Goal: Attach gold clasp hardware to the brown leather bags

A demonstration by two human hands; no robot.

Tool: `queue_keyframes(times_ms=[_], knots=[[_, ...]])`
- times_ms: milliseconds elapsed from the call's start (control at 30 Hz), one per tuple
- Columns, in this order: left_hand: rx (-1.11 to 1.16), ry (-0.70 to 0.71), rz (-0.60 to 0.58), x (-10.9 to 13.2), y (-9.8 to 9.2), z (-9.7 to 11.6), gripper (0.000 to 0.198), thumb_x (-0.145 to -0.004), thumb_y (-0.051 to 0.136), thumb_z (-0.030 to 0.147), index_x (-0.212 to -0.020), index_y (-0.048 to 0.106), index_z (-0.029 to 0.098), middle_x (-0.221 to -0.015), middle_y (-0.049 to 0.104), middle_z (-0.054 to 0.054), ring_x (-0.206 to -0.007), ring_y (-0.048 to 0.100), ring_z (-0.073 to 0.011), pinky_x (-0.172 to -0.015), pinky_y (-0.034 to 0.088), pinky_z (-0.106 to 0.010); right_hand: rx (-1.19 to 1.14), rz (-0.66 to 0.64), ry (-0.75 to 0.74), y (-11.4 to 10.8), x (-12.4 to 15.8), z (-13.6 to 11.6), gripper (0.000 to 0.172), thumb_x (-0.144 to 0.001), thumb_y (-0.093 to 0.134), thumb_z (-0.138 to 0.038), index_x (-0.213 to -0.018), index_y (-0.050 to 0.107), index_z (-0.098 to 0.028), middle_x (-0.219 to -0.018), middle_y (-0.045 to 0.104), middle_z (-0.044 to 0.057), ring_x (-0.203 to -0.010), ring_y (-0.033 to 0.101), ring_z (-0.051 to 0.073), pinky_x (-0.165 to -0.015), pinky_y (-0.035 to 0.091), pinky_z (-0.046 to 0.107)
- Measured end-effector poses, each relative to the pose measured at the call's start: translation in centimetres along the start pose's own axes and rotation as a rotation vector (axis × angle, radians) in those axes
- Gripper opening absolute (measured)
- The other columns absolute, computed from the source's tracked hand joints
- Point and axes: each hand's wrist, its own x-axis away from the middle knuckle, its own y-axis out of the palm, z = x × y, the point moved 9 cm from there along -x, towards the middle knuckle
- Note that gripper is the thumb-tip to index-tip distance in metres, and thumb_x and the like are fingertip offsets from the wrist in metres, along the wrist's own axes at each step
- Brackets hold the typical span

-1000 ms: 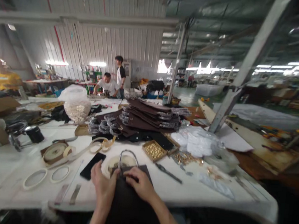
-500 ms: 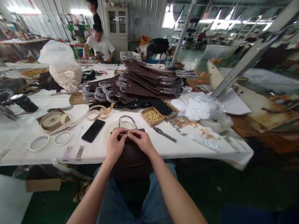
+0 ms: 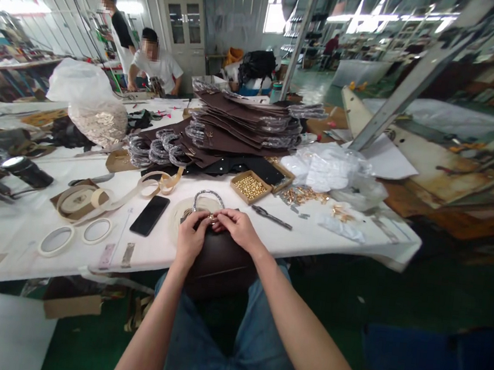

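A dark brown leather piece [image 3: 221,259] lies over my lap at the table edge, with a plastic-wrapped handle loop [image 3: 209,194] standing up behind my fingers. My left hand [image 3: 191,235] pinches a small gold-coloured metal fitting [image 3: 211,219] at the base of the loop. From the other side my right hand [image 3: 236,226] holds the same fitting, its thumb and forefinger pressed together. The fingertips of both hands nearly touch and partly hide the fitting. Behind them is a box of gold studs [image 3: 250,186].
A black phone [image 3: 149,216], tape rolls [image 3: 56,240] and a dark pen-like tool [image 3: 272,217] lie on the white table [image 3: 110,182]. Stacked brown pieces [image 3: 239,125] stand behind, beside white plastic bags [image 3: 319,166]. Two people are across the table at the back left.
The camera view has shifted slightly. My right fingers have moved over the fitting, closer to my left. At the back, the standing person has moved left and the seated person's head has lifted.
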Motion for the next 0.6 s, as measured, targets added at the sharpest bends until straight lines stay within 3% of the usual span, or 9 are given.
queue_keyframes(times_ms=[167,333,467,600], knots=[[-0.049,0.093,-0.041,0.4,1.2,0.8,0.017,-0.11,0.066,0.024,-0.122,0.079,0.022,-0.115,0.081,-0.011,-0.11,0.076,-0.0272,-0.102,0.06,-0.043,0.205,0.017,-0.042,-0.9,0.0,-0.5,0.047,-0.108,0.074,-0.062,-0.125,0.087,-0.021,-0.089,0.085,0.005,-0.076,0.081,0.023,-0.076,0.069,0.036],[-0.053,0.075,-0.057,0.3,1.5,0.5,0.015,-0.11,0.066,0.023,-0.118,0.079,0.024,-0.114,0.08,-0.011,-0.109,0.075,-0.0279,-0.103,0.059,-0.043,0.464,0.013,-0.143,-0.8,0.2,-2.5,0.034,-0.114,0.065,-0.049,-0.124,0.088,-0.026,-0.09,0.085,0.007,-0.078,0.079,0.026,-0.083,0.066,0.04],[-0.033,0.017,-0.047,0.3,1.1,1.3,0.014,-0.108,0.066,0.025,-0.113,0.079,0.026,-0.111,0.081,-0.011,-0.107,0.076,-0.0293,-0.101,0.061,-0.046,0.646,0.04,-0.231,-0.2,0.7,-4.7,0.031,-0.113,0.061,-0.041,-0.114,0.089,-0.029,-0.101,0.087,0.011,-0.096,0.082,0.034,-0.094,0.064,0.046],[0.081,-0.063,-0.026,0.0,1.9,-1.0,0.018,-0.1,0.073,0.035,-0.114,0.083,0.03,-0.113,0.083,-0.013,-0.108,0.077,-0.0335,-0.102,0.063,-0.049,0.652,0.094,-0.263,-0.5,0.3,-3.2,0.028,-0.111,0.059,-0.042,-0.115,0.087,-0.04,-0.112,0.087,0.01,-0.105,0.084,0.037,-0.09,0.069,0.049]])
